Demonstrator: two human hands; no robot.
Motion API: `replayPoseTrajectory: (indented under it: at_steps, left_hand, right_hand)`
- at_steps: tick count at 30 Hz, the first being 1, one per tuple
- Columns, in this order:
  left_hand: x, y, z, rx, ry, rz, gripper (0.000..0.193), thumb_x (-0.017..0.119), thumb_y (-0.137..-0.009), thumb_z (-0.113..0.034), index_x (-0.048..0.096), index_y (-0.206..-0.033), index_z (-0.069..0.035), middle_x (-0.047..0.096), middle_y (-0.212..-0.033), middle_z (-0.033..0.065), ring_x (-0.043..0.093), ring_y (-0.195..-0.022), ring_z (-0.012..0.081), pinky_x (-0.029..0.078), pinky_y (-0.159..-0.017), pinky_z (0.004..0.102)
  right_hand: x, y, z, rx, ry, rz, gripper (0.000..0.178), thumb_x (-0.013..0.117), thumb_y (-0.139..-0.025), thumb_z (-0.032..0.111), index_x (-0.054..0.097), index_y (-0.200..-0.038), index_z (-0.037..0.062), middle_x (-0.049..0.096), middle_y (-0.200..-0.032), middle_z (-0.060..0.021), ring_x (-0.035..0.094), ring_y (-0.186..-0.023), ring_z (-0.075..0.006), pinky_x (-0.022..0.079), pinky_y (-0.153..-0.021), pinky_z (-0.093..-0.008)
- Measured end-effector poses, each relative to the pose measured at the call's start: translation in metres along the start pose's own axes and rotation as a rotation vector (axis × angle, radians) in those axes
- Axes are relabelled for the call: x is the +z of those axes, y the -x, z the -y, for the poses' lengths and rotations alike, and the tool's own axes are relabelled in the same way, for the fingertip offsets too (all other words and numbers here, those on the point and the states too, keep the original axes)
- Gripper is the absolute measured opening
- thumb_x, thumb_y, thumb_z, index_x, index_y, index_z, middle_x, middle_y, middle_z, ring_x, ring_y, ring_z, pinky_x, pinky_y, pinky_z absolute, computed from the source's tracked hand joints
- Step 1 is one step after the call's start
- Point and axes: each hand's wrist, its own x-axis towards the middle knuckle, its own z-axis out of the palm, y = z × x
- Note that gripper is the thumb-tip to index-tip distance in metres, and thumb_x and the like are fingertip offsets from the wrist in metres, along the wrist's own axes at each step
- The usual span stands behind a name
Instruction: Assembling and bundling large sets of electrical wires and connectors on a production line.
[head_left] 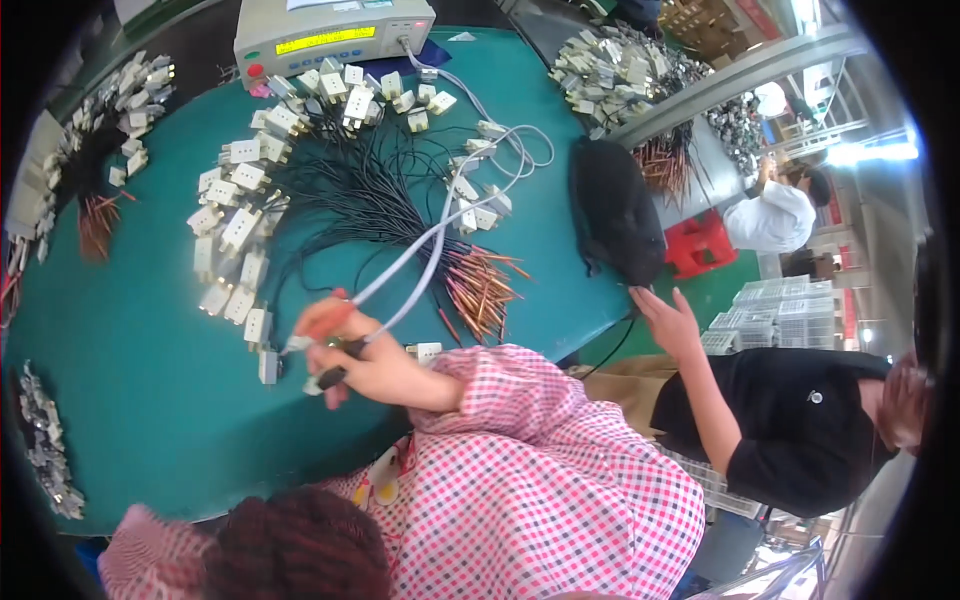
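Pink-check sleeve (520,385) nearest, then R hand (378,372) over green surface (130,400). R grip closed on red-handled lead (328,316) + black-handled lead (338,376), tips ptg roughly L; finger detail blurry. L hand out of view, so can't tell its grip. Just past R fingers: white connectors (240,228) in loose arc, w/ blk wires (375,195) running to copper-col. ends (482,290), bunched R of ctr. Grey cable (430,240), doubled, crosses over bundle from R hand, looping back twd tester (335,42): pale box w/ lit yellow display, far side. R edge of surface: blk bag (612,210), co-worker's hand (672,322) nr its lower end. Farther R: 2nd connector pile (610,75), red stool (700,245), pale crates (775,315), person in white (775,215).
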Motion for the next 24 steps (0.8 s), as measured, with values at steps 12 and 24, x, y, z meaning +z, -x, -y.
replayPoseTrajectory:
  at_steps: [12,24]
  left_hand:
    - [0.007,-0.007,0.017,-0.302,-0.424,0.042,0.028,0.062,-0.075,-0.021,0.056,-0.097,-0.005,0.059,-0.095,0.0140,0.059,-0.079,0.0256,0.048,-0.068,0.0382]
    - [0.101,-0.014,0.082,-0.666,-0.151,-0.429,0.045,0.064,-0.078,-0.023,0.048,-0.116,-0.005,0.057,-0.102,0.0158,0.058,-0.088,0.0325,0.048,-0.074,0.0412]
  right_hand:
    - [-0.001,-0.007,-0.057,-0.360,0.566,-0.191,0.012,0.059,-0.083,0.003,0.059,-0.095,0.0016,0.059,-0.102,-0.0105,0.056,-0.097,-0.0251,0.038,-0.090,-0.0382]
    - [-0.019,0.016,-0.021,-0.389,0.564,-0.110,0.013,0.056,-0.085,0.000,0.059,-0.098,-0.0008,0.059,-0.097,-0.0083,0.058,-0.089,-0.0182,0.046,-0.075,-0.0286]
